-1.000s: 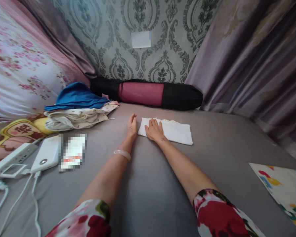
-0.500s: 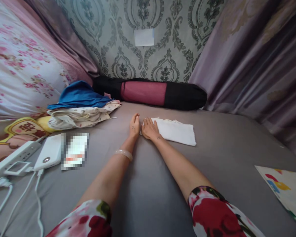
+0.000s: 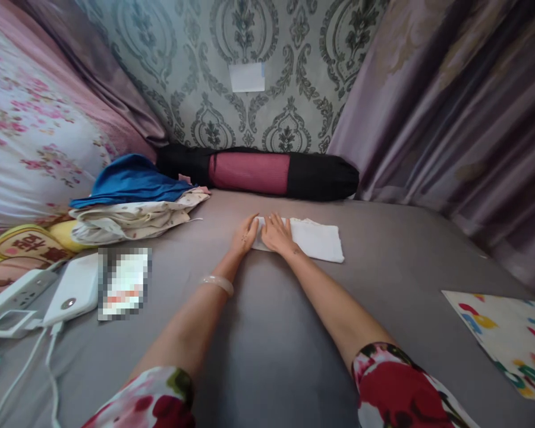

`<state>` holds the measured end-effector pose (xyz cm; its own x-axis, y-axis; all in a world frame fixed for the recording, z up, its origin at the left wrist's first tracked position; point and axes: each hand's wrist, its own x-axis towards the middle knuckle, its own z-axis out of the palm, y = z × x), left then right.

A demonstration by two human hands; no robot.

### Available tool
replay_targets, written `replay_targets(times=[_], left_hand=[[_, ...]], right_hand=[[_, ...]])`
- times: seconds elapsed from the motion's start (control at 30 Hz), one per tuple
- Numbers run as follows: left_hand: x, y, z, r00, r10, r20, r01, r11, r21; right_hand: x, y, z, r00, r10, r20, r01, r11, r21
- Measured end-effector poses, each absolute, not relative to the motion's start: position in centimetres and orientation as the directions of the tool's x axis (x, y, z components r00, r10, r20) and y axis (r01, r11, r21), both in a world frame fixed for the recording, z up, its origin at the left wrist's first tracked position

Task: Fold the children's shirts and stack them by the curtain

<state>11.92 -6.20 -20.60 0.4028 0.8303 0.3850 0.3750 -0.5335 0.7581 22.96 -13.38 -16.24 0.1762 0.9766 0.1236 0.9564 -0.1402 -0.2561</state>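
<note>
A folded white cloth (image 3: 323, 241) lies flat on the grey sheet (image 3: 267, 333), long side running left to right. My right hand (image 3: 279, 233) rests palm down on its left part, fingers stretched out and slightly spread. At the cloth's left end is my left hand (image 3: 244, 236), turned partly on edge, its fingers extended along that short side. A strip of cloth shows between the two hands. The surface under both palms is hidden. A pale bangle (image 3: 219, 284) circles my left wrist.
A black and pink rolled bag (image 3: 249, 172) lies along the patterned wall. Blue fabric (image 3: 136, 181) tops a pile of clothes at left. Nearer are a white power bank (image 3: 74, 285), cables and a power strip (image 3: 24, 291). A colourful printed sheet (image 3: 503, 339) lies at right.
My right hand has slid right along the cloth, away from my left hand. My left hand now sits against the cloth's left end. The whole view has shifted slightly.
</note>
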Motion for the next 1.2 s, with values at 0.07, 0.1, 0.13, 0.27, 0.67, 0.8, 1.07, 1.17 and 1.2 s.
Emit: replay_targets(times=[0.07,0.1,0.13,0.27,0.67,0.8,1.07,1.17,1.2], left_hand=[[12.1,-6.7,-20.5,0.521,0.764,0.381,0.439,-0.623,0.648],[12.2,-7.0,-20.4,0.57,0.738,0.361,0.477,-0.655,0.586],[12.2,-7.2,-20.2,0.61,0.72,0.331,0.514,-0.677,0.526],[12.4,-7.9,-19.7,0.695,0.692,0.194,0.606,-0.71,0.358],[12.4,-8.2,-19.5,0.72,0.68,0.137,0.643,-0.728,0.237],[12.5,-8.1,-19.7,0.718,0.681,0.143,0.64,-0.727,0.249],[12.4,-7.6,-20.4,0.721,0.67,0.178,0.628,-0.739,0.244],[12.3,-7.6,-20.5,0.726,0.66,0.19,0.618,-0.749,0.238],[12.3,-7.6,-20.5,0.727,0.659,0.193,0.617,-0.75,0.239]], right_hand=[[24.2,-14.3,-16.4,0.194,0.971,0.137,0.964,-0.163,-0.21],[24.7,-14.7,-16.6,0.196,0.971,0.133,0.967,-0.17,-0.189],[25.2,-15.1,-16.8,0.197,0.972,0.126,0.969,-0.174,-0.173],[26.0,-15.7,-17.7,0.196,0.975,0.107,0.973,-0.179,-0.147],[26.1,-15.6,-17.6,0.199,0.977,0.079,0.965,-0.181,-0.189],[27.5,-16.4,-17.0,0.243,0.965,0.101,0.955,-0.22,-0.197],[29.2,-17.7,-18.1,0.306,0.948,0.084,0.936,-0.283,-0.207],[29.1,-17.7,-18.3,0.297,0.948,0.113,0.941,-0.27,-0.205],[29.1,-17.7,-18.4,0.295,0.948,0.119,0.942,-0.267,-0.205]])
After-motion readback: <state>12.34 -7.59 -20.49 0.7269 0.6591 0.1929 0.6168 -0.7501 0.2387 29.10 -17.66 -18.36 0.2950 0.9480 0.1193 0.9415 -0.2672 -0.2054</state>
